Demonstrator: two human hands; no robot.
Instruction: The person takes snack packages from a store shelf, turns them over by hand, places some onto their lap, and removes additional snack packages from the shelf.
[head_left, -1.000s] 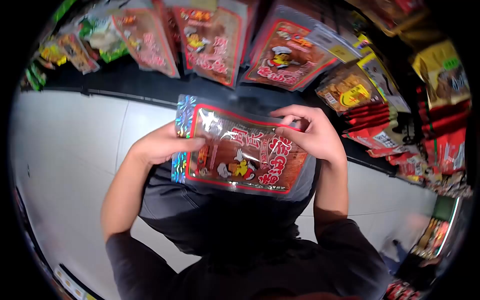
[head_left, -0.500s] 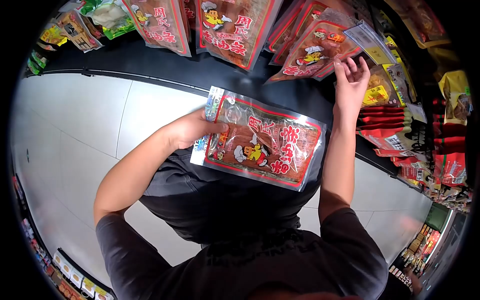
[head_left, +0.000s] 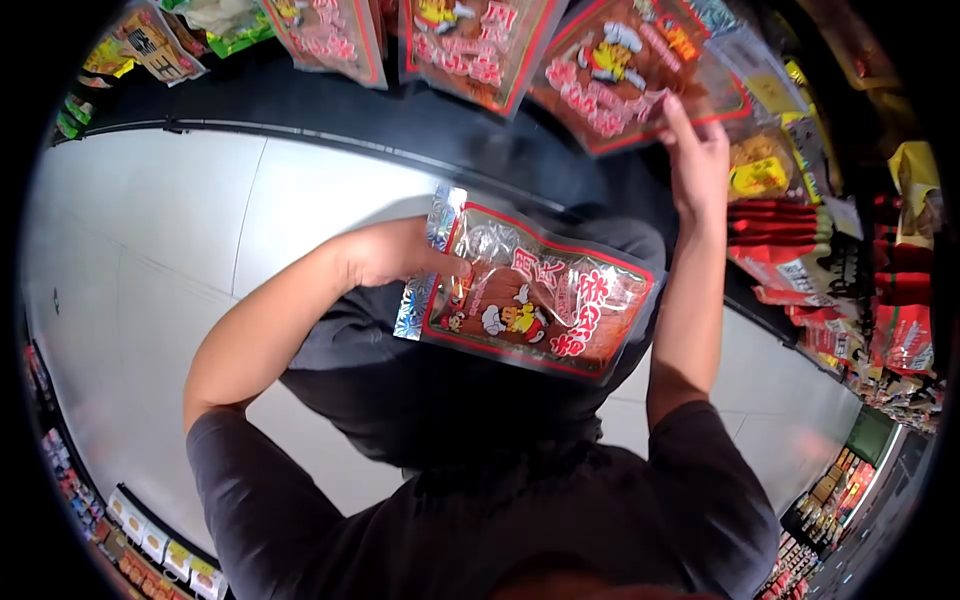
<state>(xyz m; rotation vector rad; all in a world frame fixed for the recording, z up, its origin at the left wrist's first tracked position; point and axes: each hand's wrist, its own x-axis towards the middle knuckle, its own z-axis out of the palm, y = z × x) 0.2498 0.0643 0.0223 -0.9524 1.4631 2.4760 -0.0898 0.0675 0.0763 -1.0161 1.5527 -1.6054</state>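
Note:
My left hand (head_left: 400, 252) is closed on the silver end of a flat, clear snack packet (head_left: 540, 310), the thumb lying on its front. This packet has a red border, brown strips inside and a cartoon cook, and it is above my lap. At the shelf, my right hand (head_left: 697, 165) pinches the lower right edge of a hanging snack packet (head_left: 615, 70) of the same kind. That packet tilts to one side, and part of my fingers is hidden at its edge.
More packets of this kind (head_left: 480, 45) hang to the left. A price tag holder (head_left: 765, 75) sticks out by my right hand. Red bags (head_left: 780, 235) are stacked at the right. Below runs the dark shelf edge (head_left: 330, 115), with pale floor tiles (head_left: 150, 230) beyond it.
My right hand has closed on the hanging packet's edge, and that packet has swung up and turned more face-on. The packet in my left hand has shifted slightly right and down.

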